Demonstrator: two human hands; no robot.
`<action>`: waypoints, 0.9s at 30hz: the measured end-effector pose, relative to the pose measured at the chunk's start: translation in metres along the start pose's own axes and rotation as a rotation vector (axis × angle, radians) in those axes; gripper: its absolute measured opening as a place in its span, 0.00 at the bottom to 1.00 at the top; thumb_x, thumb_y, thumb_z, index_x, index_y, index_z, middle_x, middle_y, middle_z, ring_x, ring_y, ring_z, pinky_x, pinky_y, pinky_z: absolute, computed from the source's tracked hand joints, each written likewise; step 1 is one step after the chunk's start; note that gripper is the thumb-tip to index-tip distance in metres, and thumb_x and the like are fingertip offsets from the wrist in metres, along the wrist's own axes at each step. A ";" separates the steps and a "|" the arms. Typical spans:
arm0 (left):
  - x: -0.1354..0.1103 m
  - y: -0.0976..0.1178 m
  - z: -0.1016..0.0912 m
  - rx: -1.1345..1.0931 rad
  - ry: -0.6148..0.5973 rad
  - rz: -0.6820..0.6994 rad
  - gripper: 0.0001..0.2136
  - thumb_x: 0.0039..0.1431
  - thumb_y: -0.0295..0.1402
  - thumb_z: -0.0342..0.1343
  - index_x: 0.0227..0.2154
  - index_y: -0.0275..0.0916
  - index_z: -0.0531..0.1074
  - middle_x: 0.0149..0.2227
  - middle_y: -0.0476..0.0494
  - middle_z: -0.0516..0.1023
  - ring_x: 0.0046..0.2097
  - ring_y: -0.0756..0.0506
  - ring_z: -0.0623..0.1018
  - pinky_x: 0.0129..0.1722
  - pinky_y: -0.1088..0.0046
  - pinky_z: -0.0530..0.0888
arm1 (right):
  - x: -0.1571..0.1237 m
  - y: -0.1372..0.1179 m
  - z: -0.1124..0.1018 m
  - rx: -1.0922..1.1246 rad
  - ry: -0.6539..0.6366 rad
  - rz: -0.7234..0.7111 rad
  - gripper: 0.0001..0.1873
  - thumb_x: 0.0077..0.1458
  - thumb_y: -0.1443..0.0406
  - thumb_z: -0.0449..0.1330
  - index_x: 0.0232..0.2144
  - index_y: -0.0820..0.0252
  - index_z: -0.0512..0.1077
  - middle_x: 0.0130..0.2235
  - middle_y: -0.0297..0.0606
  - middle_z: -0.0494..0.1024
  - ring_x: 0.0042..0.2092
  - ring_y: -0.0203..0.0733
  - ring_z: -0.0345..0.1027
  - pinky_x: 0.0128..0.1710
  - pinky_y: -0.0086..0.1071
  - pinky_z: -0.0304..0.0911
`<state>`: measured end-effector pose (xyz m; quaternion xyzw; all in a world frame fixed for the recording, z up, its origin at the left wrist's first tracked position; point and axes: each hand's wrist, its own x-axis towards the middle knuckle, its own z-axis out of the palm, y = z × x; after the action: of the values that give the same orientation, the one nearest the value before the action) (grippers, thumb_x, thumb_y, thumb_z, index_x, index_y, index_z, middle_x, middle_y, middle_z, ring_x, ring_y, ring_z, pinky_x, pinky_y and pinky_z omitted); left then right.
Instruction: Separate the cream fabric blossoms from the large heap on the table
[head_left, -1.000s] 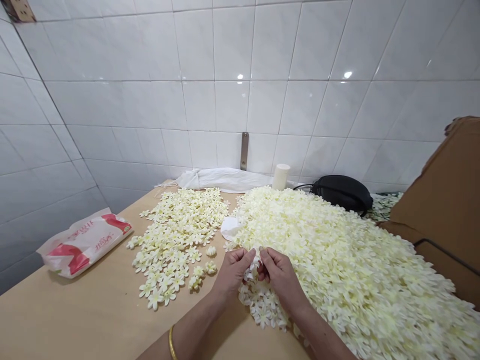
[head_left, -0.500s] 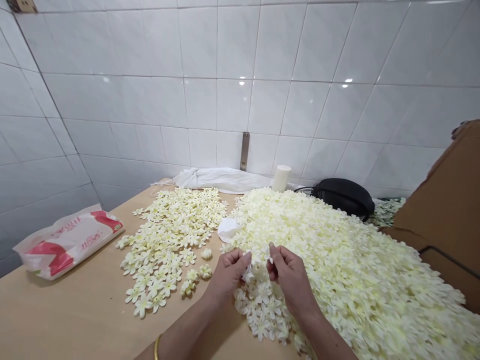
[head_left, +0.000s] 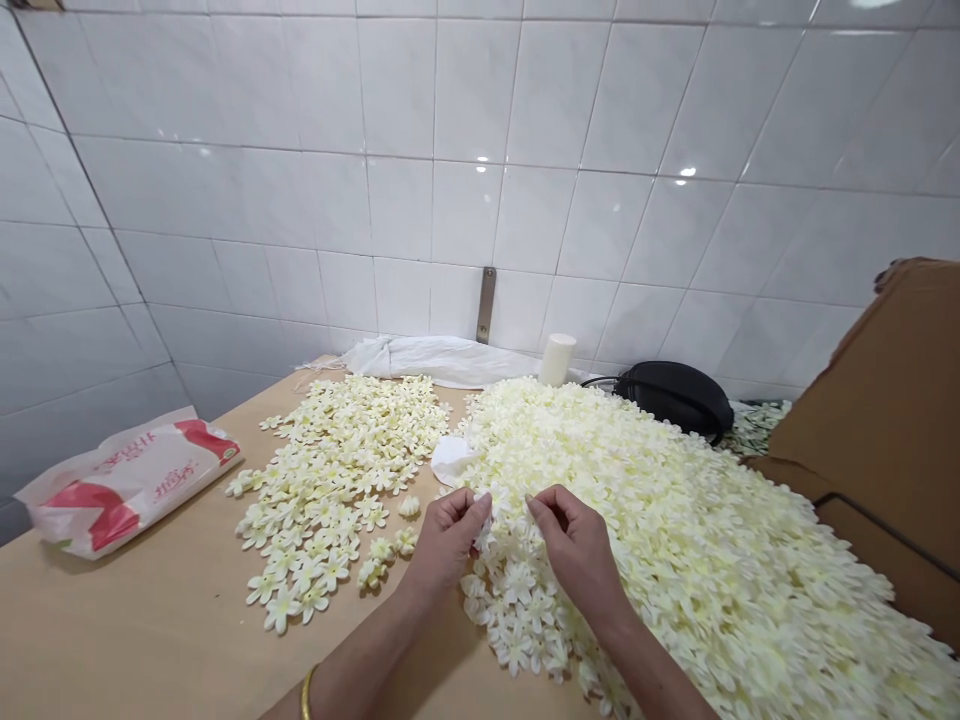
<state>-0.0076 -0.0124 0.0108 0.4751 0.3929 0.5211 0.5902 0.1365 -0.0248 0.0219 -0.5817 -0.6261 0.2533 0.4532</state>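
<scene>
We work over a wooden table [head_left: 142, 620], our two hands near each other at the left edge of a large heap of pale five-petalled flowers [head_left: 675, 530]. Our left hand [head_left: 442, 545] pinches a white flower [head_left: 483, 507] between thumb and fingers, just above the heap's near left edge; a gold bangle [head_left: 306, 692] circles that wrist. Our right hand [head_left: 577, 545] is bent over the heap just across from it, thumb and forefinger brought close together, but we cannot tell whether anything sits between their tips.

To the left of our hands we see a smaller, flatter spread of cream flowers [head_left: 345, 460], with a few bunched flower clusters [head_left: 375, 560] at its near right side. A white scrap [head_left: 451, 458] lies between the two groups, touching the heap. Farther left, a red and white plastic packet [head_left: 135, 480] rests near the table's edge.

At the back, along the tiled wall [head_left: 285, 200], we have a crumpled white cloth [head_left: 442, 360], an off-white cylinder [head_left: 557, 360] standing upright behind the heap, and a black rounded case [head_left: 673, 397]. On the right, a brown cardboard box [head_left: 885, 400] stands beside the heap
</scene>
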 end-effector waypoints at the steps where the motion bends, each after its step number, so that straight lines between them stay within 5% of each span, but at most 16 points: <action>1: 0.000 0.000 0.000 0.005 -0.006 0.000 0.21 0.45 0.46 0.56 0.15 0.35 0.54 0.15 0.55 0.53 0.18 0.57 0.56 0.18 0.81 0.56 | 0.000 0.000 -0.002 -0.092 0.002 -0.052 0.17 0.53 0.57 0.50 0.19 0.61 0.59 0.19 0.33 0.58 0.22 0.34 0.50 0.23 0.29 0.46; 5: -0.002 -0.002 0.002 0.061 -0.052 0.005 0.21 0.45 0.48 0.54 0.15 0.36 0.54 0.15 0.55 0.52 0.18 0.57 0.55 0.18 0.81 0.57 | 0.000 -0.004 -0.009 -0.225 0.046 -0.231 0.16 0.55 0.58 0.49 0.21 0.61 0.65 0.26 0.39 0.66 0.30 0.39 0.57 0.30 0.32 0.51; 8: -0.004 -0.002 0.004 0.088 -0.098 0.009 0.22 0.44 0.48 0.54 0.15 0.35 0.54 0.15 0.56 0.51 0.18 0.57 0.55 0.18 0.81 0.56 | 0.000 -0.008 -0.009 0.009 -0.114 -0.087 0.16 0.52 0.54 0.52 0.28 0.62 0.67 0.28 0.38 0.66 0.30 0.38 0.58 0.29 0.30 0.53; 12: -0.005 -0.003 0.005 -0.008 -0.145 -0.037 0.21 0.45 0.47 0.55 0.16 0.34 0.57 0.14 0.55 0.54 0.18 0.58 0.56 0.18 0.82 0.56 | 0.000 -0.007 -0.002 0.408 -0.328 0.168 0.18 0.47 0.53 0.57 0.23 0.63 0.62 0.22 0.31 0.59 0.26 0.32 0.52 0.27 0.26 0.51; 19: -0.003 -0.006 0.003 -0.095 -0.155 -0.147 0.15 0.40 0.39 0.61 0.23 0.32 0.65 0.18 0.53 0.62 0.20 0.57 0.62 0.20 0.82 0.61 | -0.001 0.004 -0.001 0.380 -0.202 0.182 0.22 0.48 0.50 0.54 0.19 0.62 0.56 0.19 0.30 0.55 0.24 0.31 0.46 0.24 0.26 0.47; 27: -0.002 -0.003 0.004 -0.049 -0.060 -0.124 0.17 0.39 0.43 0.60 0.18 0.34 0.61 0.16 0.54 0.59 0.18 0.57 0.61 0.18 0.82 0.62 | -0.001 0.015 -0.001 0.297 -0.102 0.165 0.26 0.51 0.49 0.50 0.18 0.61 0.46 0.19 0.28 0.45 0.22 0.30 0.40 0.20 0.26 0.42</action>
<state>-0.0030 -0.0148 0.0085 0.4505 0.3909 0.4786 0.6443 0.1446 -0.0231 0.0098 -0.5443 -0.5540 0.4085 0.4795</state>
